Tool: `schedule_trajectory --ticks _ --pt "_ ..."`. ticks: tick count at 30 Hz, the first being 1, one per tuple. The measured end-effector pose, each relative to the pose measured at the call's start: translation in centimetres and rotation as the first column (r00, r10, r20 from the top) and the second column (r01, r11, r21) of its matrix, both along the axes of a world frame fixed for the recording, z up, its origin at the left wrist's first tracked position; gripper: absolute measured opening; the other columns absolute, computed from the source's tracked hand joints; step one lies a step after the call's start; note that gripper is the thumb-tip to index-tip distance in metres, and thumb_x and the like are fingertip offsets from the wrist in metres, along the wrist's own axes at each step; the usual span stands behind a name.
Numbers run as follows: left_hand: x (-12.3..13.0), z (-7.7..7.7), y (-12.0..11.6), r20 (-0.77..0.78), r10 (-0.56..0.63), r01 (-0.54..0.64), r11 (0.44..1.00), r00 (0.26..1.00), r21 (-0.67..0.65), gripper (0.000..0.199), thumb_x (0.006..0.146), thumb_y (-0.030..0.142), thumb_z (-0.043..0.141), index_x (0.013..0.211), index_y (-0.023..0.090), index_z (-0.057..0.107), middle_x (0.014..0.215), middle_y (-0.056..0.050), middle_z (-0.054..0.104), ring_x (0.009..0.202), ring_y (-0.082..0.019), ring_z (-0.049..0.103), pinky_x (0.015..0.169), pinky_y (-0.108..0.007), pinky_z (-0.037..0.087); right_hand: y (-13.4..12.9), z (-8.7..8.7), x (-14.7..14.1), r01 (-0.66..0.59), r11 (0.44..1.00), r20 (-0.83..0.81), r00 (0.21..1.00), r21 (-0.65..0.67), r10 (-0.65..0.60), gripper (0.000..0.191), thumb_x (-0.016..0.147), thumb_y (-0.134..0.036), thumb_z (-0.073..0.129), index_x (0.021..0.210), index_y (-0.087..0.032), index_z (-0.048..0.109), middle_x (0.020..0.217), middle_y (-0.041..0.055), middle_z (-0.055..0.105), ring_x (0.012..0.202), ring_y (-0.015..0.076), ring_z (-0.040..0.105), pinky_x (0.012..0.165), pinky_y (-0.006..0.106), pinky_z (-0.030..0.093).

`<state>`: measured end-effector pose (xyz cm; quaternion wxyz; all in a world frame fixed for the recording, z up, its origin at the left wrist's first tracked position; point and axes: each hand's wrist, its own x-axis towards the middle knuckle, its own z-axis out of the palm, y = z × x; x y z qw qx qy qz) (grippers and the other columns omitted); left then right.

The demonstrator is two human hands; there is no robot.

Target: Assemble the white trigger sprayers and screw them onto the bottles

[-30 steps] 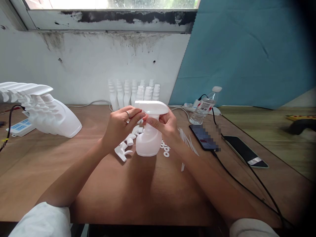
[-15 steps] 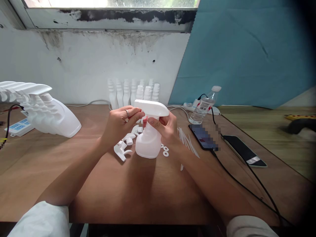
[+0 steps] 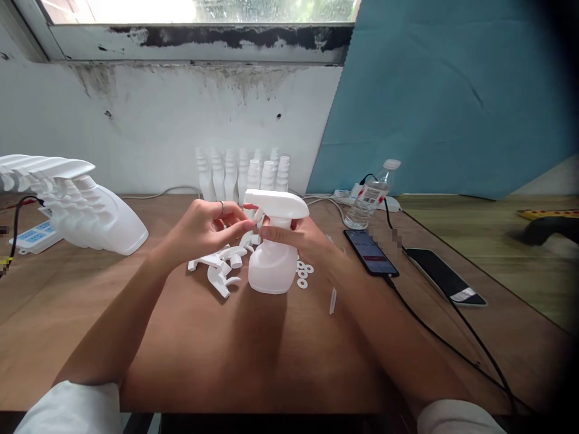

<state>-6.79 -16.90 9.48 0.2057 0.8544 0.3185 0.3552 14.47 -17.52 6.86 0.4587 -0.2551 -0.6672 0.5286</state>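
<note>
- Spray bottle stands upright between my hands over the middle of the table; its body is smooth, milky plastic with a rounded base, its head solid white and long-nosed. I see no writing on it.
- My right hand is closed around its neck, just under the head.
- My left hand, wearing a plain metal ring, has its fingers loosely bent, tips at the curved trigger; whether they grip it I cannot tell.
- Water bottle near the far right corner: clear plastic, with a red-and-white label too small for me to read.
- Phone towards the right edge: lit screen, figures too blurred to read.
- Loose trigger parts, white and hooked, lie left of the bottle.
- Flat white washers, round with holes, sit just right of it.
- Ribbed white bottles line the far edge.
- More spray bottles, slope-shouldered, stand in a row towards the left edge.
</note>
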Motion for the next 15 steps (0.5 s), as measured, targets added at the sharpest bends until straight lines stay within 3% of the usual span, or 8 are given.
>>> schedule_trajectory --ticks 4,9,11,13,15 --pt "-1.1 -0.9 0.3 -0.194 -0.086 0.06 0.989 0.977 -0.136 0.026 0.086 0.043 0.061 0.091 0.02 0.073 0.07 -0.003 0.07 0.059 -0.014 0.064 0.049 -0.02 0.047 -0.5 0.4 0.1 0.032 0.996 0.072 0.997 0.083 -0.038 0.027 0.077 -0.043 0.075 0.084 -0.018 0.066 0.077 -0.0003 0.061 0.073 0.014 0.058 0.068 0.028 0.049" --pt "0.6 -4.7 -1.6 -0.197 -0.116 0.069 0.97 0.974 -0.233 0.042 0.08 0.045 0.068 0.114 0.021 0.064 0.076 -0.002 0.069 0.059 -0.015 0.065 0.051 -0.023 0.049 -1.0 0.4 0.3 0.061 0.994 0.054 0.996 0.094 -0.066 0.026 0.081 -0.043 0.071 0.093 -0.02 0.067 0.093 0.0037 0.067 0.09 0.0188 0.063 0.081 0.035 0.054" --pt "1.1 -5.6 -2.6 -0.19 -0.058 0.019 0.979 0.98 -0.202 0.048 0.079 0.045 0.07 0.12 0.022 0.061 0.078 -0.002 0.069 0.059 -0.016 0.064 0.05 -0.024 0.049 -1.3 0.5 0.4 0.134 0.987 -0.001 0.991 0.091 -0.134 0.028 0.082 -0.046 0.07 0.092 -0.02 0.067 0.097 0.0046 0.067 0.097 0.021 0.063 0.087 0.038 0.054" --pt "1.1 -6.0 -3.6 -0.182 0.016 -0.033 0.995 0.983 -0.089 0.051 0.078 0.045 0.071 0.123 0.024 0.06 0.082 -0.003 0.069 0.064 -0.016 0.063 0.055 -0.026 0.05 -1.7 0.8 0.4 0.189 0.976 -0.071 0.981 0.107 -0.182 0.031 0.081 -0.05 0.069 0.093 -0.021 0.067 0.1 0.0049 0.067 0.101 0.0223 0.063 0.09 0.04 0.055" --pt "0.4 -6.0 -4.2 -0.152 0.066 -0.062 0.998 0.986 0.031 0.05 0.078 0.043 0.072 0.124 0.025 0.061 0.089 -0.004 0.07 0.068 -0.016 0.062 0.059 -0.026 0.05 -2.2 1.3 0.5 0.161 0.977 -0.099 0.984 0.136 -0.149 0.042 0.076 -0.055 0.072 0.104 -0.024 0.067 0.106 0.0047 0.065 0.105 0.0235 0.063 0.089 0.041 0.056"
